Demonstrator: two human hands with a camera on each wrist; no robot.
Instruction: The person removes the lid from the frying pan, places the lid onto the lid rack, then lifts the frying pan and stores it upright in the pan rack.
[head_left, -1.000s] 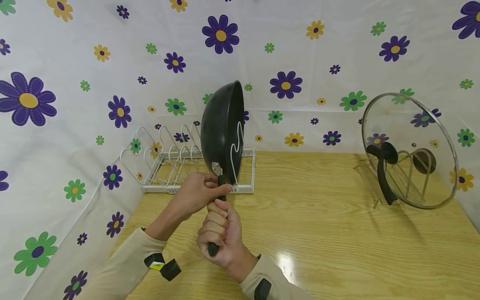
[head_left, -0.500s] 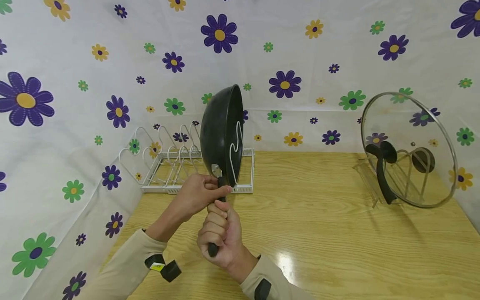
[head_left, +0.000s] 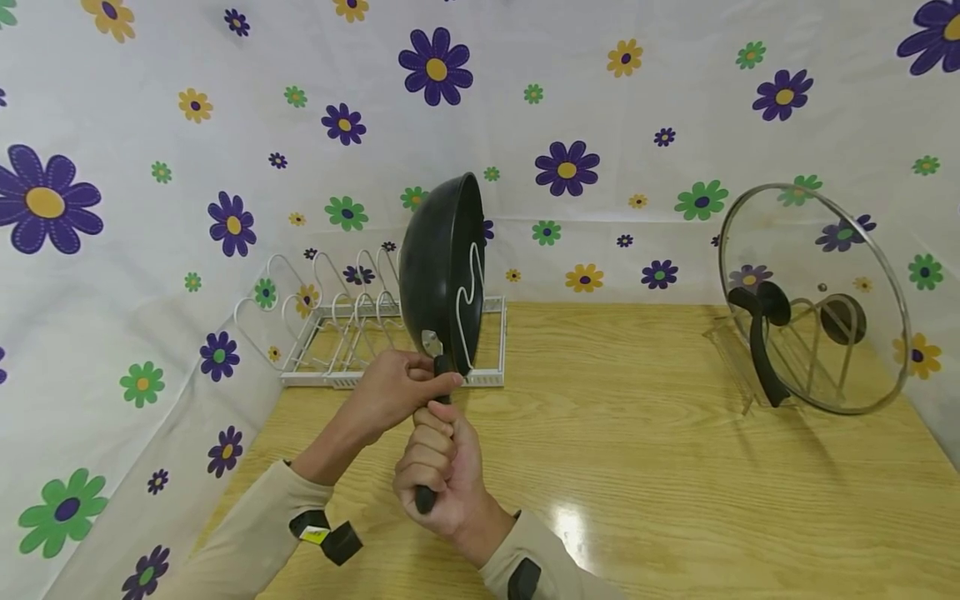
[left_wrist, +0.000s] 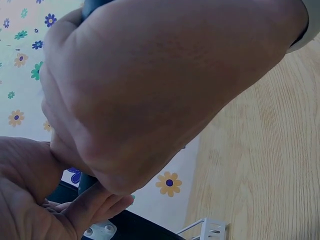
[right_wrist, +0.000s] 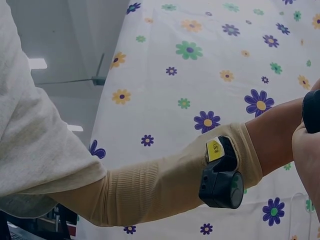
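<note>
A black wok (head_left: 431, 258) stands on edge, its open side facing right, at the right end of a white wire rack (head_left: 393, 379). One rack loop (head_left: 467, 296) passes in front of the wok's open side. My right hand (head_left: 450, 479) grips the black handle (head_left: 426, 500), whose end sticks out below the fist. Just above it, my left hand (head_left: 393, 385) pinches the handle near the metal bracket (head_left: 432, 341), thumb across the near side. In the left wrist view the right hand (left_wrist: 145, 90) fills the middle. The wok's lowest edge is partly hidden.
On the right, a glass lid (head_left: 817, 392) with a steel rim and black knob leans upright in a small wire stand (head_left: 727, 350). More white loops (head_left: 296, 312) of the rack rise left of the wok. Flowered cloth (head_left: 585, 92) hangs behind the wooden table (head_left: 637, 467).
The wok's top edge has sunk slightly. Both hands keep their hold on the handle. The whole background has shifted a little to the left in the head view.
</note>
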